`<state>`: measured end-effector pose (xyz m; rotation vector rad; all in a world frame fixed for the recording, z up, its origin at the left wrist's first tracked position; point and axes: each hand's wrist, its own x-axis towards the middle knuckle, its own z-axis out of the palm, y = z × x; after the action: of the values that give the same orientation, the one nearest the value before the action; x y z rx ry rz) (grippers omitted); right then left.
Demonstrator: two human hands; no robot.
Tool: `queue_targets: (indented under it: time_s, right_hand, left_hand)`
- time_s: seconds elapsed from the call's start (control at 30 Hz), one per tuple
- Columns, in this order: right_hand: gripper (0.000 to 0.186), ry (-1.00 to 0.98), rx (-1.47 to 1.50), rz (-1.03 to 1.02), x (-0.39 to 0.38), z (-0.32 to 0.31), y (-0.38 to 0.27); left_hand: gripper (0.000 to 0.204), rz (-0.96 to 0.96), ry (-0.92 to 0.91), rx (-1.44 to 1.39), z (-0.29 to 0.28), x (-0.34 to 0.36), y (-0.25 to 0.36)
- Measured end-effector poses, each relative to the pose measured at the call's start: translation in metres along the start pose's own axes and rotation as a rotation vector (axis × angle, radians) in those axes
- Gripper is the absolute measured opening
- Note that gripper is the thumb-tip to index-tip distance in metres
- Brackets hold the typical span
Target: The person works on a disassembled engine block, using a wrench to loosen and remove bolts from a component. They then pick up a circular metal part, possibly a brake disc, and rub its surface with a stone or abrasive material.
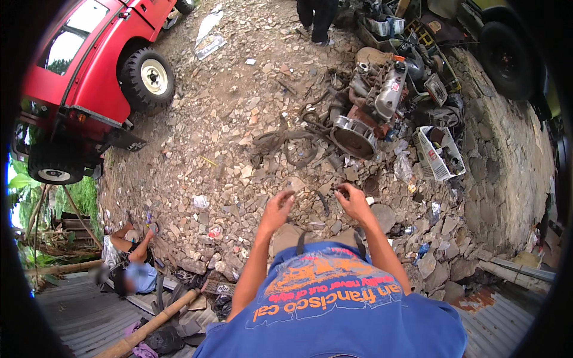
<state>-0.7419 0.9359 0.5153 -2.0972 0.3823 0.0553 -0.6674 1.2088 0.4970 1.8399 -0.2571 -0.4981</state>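
Observation:
Both my hands hover over stony ground in front of my blue shirt. My left hand (277, 211) has loosely curved fingers, thumb a little apart, and nothing shows in it. The fingers of my right hand (354, 204) are bent together around a small dark thing (343, 193), too small to name. Between the hands, a short dark strip (323, 203) lies on the stones. Ahead and to the right sits a greasy engine (389, 92) with a round housing (353, 137) at its near end. Dark hoses or cables (295, 146) lie on the ground beside it.
A white plastic crate (439, 153) of parts stands right of the engine, with more parts bins (385, 27) behind. A red off-road vehicle (98, 65) is at left. Another person (134, 268) sits low at left; a person's dark trousers (317, 18) show ahead. A bamboo pole (149, 325) lies near left.

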Motion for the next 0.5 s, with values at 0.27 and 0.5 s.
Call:
queue_targets:
  time_s: [0.27,0.5]
  right_hand:
    - [0.033,0.047,0.056,0.008,0.049,0.031,-0.067]
    - [0.032,0.060,0.054,0.114,0.149,0.021,-0.064]
  left_hand:
    - [0.029,0.011,0.149,-0.127,-0.112,0.052,0.013]
    - [0.029,-0.059,0.092,-0.202,-0.121,0.125,0.013]
